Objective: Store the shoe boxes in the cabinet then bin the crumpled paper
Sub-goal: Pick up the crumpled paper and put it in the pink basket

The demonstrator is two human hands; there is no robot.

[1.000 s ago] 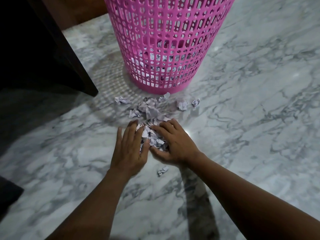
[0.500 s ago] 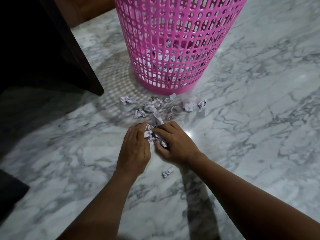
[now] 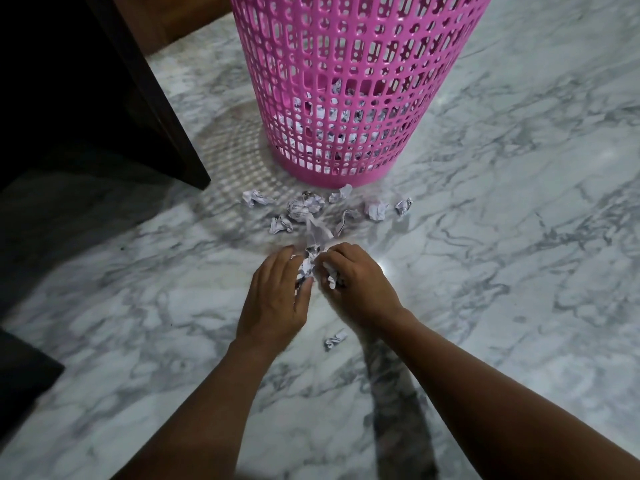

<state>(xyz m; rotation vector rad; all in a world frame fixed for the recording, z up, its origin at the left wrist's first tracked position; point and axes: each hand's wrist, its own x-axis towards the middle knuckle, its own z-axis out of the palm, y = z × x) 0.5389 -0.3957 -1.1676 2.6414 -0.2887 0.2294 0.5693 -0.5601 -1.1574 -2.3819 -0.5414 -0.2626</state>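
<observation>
A pink lattice bin [image 3: 349, 81] stands on the marble floor, with crumpled paper showing through its lower holes. Several crumpled paper scraps [image 3: 304, 207] lie scattered just in front of its base. My left hand [image 3: 277, 299] and my right hand [image 3: 356, 285] sit side by side below the scraps, fingers curled around a gathered clump of crumpled paper [image 3: 311, 261] between them. One loose scrap [image 3: 335, 339] lies on the floor behind my right wrist. No shoe boxes are in view.
A dark wooden furniture piece [image 3: 145, 98] fills the upper left, its corner close to the bin. Another dark shape [image 3: 20, 372] juts in at the left edge. Grey-veined marble floor [image 3: 519, 271] stretches to the right.
My hands went from lying flat over the scraps to closing together around a clump of them. The view drifted, so the bin now sits further right.
</observation>
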